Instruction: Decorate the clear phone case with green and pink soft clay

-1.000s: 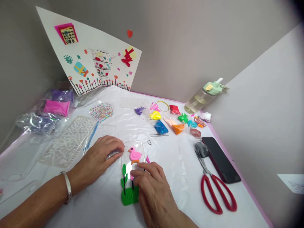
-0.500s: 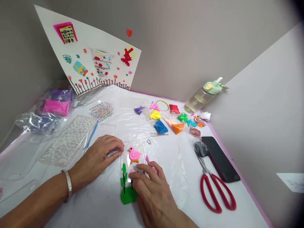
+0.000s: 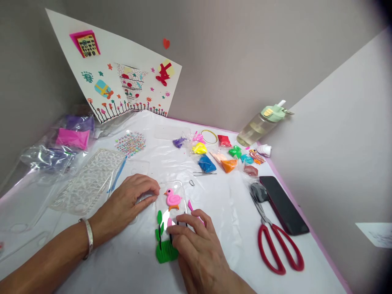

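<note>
Head view, hands (image 3: 128,204) (image 3: 197,243) on glossy clear case (image 3: 181,188), ridged green clay (image 3: 165,252)

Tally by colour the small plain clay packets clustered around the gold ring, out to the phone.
Purple: 1
Pink: 1
Yellow: 1
Red: 1
Blue: 1
Peach: 1
Orange: 1
Green: 1
Teal: 1
Brown: 1
Total: 10
The patterned lump is not counted.
</note>
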### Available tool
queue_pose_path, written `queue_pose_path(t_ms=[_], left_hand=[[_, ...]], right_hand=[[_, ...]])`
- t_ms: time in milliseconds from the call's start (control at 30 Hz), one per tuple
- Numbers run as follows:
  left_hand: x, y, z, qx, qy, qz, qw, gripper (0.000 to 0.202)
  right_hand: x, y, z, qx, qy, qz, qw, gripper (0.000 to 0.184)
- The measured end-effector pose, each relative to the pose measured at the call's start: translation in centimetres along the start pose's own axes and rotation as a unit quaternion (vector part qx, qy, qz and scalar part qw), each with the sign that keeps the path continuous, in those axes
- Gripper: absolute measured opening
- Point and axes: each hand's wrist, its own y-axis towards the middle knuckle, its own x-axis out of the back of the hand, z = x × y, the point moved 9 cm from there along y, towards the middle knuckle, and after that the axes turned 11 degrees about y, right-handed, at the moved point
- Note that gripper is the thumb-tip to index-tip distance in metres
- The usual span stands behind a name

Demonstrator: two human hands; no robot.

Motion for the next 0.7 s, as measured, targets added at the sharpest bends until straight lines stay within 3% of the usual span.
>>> queue_pose_path(t_ms=[233, 700], left_hand=[[-0.06, -0.07, 0.02, 0.001, 0.004, 0.004, 1.0, 0.009], [0.06, -0.07, -0.01, 0.006, 0.002, 0.0, 1.0, 0.01]], right_hand=[[0.05, 0.06, 0.03, 0.009, 0.006, -0.025, 1.0, 0.016], [-0.33, 0.12, -0.26, -0.007, -0.012, 0.0, 1.0, 0.026]])
